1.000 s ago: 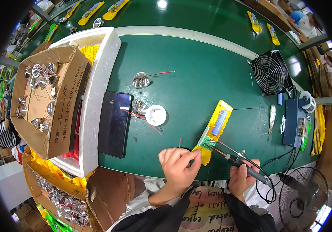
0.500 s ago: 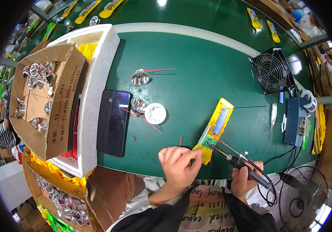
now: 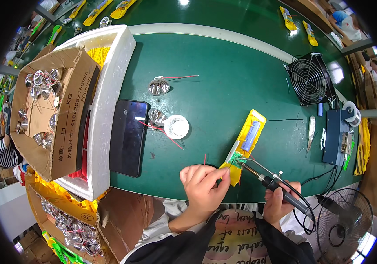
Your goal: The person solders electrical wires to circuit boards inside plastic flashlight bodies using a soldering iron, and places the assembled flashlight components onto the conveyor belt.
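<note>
Head view: open brown cardboard box (image 3: 43, 114) holds shiny silver reflector cups. On the green worktop (image 3: 223, 79), the long yellow plastic housing (image 3: 245, 143) runs from near edge up-right. Left hand (image 3: 203, 187) pinches its near end; right hand (image 3: 280, 202) grips a black soldering iron (image 3: 276, 185), tip pointing up-left at the housing.

A black phone (image 3: 128, 136) lies near the bench's (image 3: 223, 70) left edge, just beside a white foam box (image 3: 109, 88); a cardboard box (image 3: 61, 114) of silver reflectors rests on that box; a white disc (image 3: 176, 126) sits mid-bench; a small black fan (image 3: 310, 79) and a blue unit (image 3: 335, 136) stand toward the right edge.
</note>
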Demonstrator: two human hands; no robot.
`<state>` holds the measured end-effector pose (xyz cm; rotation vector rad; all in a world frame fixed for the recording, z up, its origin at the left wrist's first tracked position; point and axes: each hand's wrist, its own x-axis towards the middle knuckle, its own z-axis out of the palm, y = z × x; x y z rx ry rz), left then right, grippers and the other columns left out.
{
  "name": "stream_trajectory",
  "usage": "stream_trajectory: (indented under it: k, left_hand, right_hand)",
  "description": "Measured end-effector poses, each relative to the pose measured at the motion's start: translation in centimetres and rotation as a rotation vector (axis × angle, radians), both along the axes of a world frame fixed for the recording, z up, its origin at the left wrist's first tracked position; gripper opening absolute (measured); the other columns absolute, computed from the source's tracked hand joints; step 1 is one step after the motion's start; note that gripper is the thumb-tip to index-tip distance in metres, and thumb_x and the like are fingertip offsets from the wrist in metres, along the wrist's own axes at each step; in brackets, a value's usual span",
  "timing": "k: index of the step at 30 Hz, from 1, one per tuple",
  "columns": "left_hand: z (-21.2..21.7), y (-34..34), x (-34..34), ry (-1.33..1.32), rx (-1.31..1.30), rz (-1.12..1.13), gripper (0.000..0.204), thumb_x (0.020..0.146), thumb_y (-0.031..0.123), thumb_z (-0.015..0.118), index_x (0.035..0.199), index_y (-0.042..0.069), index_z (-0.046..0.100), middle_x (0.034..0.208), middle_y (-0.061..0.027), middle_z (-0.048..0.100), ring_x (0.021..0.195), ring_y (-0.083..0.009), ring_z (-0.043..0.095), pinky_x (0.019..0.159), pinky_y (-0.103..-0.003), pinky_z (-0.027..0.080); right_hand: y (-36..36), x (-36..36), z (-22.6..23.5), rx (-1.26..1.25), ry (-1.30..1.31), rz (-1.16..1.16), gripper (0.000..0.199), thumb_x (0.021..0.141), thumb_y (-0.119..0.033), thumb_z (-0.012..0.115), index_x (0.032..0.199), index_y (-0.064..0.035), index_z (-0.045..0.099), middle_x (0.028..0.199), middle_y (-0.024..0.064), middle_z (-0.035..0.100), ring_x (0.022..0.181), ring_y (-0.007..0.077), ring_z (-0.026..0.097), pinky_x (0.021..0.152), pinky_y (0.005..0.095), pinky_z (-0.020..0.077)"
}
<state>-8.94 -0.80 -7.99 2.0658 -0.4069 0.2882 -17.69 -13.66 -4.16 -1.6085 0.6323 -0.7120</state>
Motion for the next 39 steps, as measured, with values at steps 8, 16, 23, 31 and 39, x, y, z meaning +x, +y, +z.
stream_trajectory:
  k: [8, 16, 23, 31, 39]
  left_hand:
    - [0.3, -0.2, 0.0, 0.015, -0.004, 0.003, 0.014, 0.057, 0.005, 0.068, 0.067, 0.011, 0.061, 0.059, 0.0026, 0.047, 0.056, -0.0136, 0.044, 0.064, -0.028, 0.031]
    - [0.5, -0.9, -0.6, 0.151, -0.101, 0.036, 0.018, 0.059, -0.003, 0.065, 0.075, 0.004, 0.062, 0.068, -0.0016, 0.052, 0.062, -0.0181, 0.051, 0.056, -0.027, 0.042]
    - [0.0, -0.9, -0.3, -0.030, -0.003, -0.033, 0.015, 0.060, -0.003, 0.064, 0.073, 0.003, 0.061, 0.083, -0.0070, 0.061, 0.068, -0.0196, 0.056, 0.060, -0.028, 0.044]
    - [0.4, -1.1, -0.5, -0.064, 0.075, -0.024, 0.014, 0.061, -0.001, 0.063, 0.073, 0.003, 0.058, 0.081, -0.0069, 0.061, 0.069, -0.0205, 0.056, 0.065, -0.029, 0.042]
    - [0.2, -1.1, -0.4, -0.080, 0.090, -0.033, 0.013, 0.062, -0.001, 0.062, 0.073, 0.004, 0.057, 0.082, -0.0069, 0.061, 0.069, -0.0208, 0.056, 0.065, -0.029, 0.041]
  right_hand:
    - [-0.1, -0.2, 0.0, 0.010, -0.039, -0.008, 0.025, 0.076, -0.018, 0.057, 0.082, -0.0009, 0.039, 0.060, 0.0069, 0.047, 0.045, 0.0088, 0.046, 0.045, 0.0180, 0.0400]
    - [-1.7, -1.4, -0.7, -0.030, -0.086, -0.137, 0.028, 0.076, -0.022, 0.057, 0.080, -0.0021, 0.038, 0.059, 0.0069, 0.047, 0.043, 0.0094, 0.043, 0.039, 0.0177, 0.0347]
    - [-2.6, -2.2, -1.2, 0.028, -0.122, -0.205, 0.028, 0.074, -0.020, 0.058, 0.083, -0.0027, 0.038, 0.063, 0.0068, 0.047, 0.044, 0.0090, 0.043, 0.039, 0.0178, 0.0349]
    - [-3.2, -2.9, -1.5, 0.020, -0.136, -0.232, 0.025, 0.074, -0.018, 0.057, 0.082, -0.0020, 0.040, 0.063, 0.0061, 0.047, 0.045, 0.0086, 0.045, 0.038, 0.0170, 0.0351]
    - [-3.4, -3.0, -2.0, 0.020, -0.146, -0.238, 0.019, 0.075, -0.012, 0.055, 0.082, -0.0023, 0.040, 0.064, 0.0063, 0.047, 0.044, 0.0090, 0.045, 0.038, 0.0174, 0.0359]
